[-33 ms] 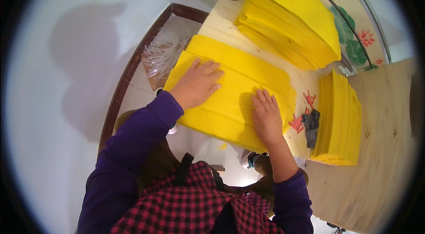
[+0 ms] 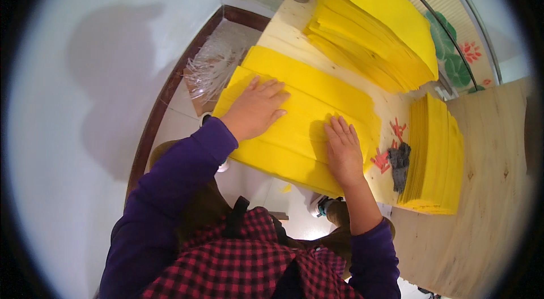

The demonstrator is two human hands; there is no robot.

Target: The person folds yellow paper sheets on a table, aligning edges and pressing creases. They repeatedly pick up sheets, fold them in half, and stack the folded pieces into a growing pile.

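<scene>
A flat pile of soft-looking yellow cloth sheets (image 2: 297,129) lies in the middle of the frame, partly on a smooth, pale wooden table (image 2: 286,30). The left hand (image 2: 256,109) lies flat on it, fingers a little spread and thumb out. The right hand (image 2: 344,154) lies flat too, fingers nearly together. At the upper right, a thick, bendy yellow stack (image 2: 385,10) shows many thin edges. At the right stands another yellow stack (image 2: 433,157), beside a crumpled dark gray cloth (image 2: 399,166) and little flat red strips (image 2: 381,161). At the upper left, shiny clear strips (image 2: 212,64) lie messily by brown cardboard (image 2: 194,94).
</scene>
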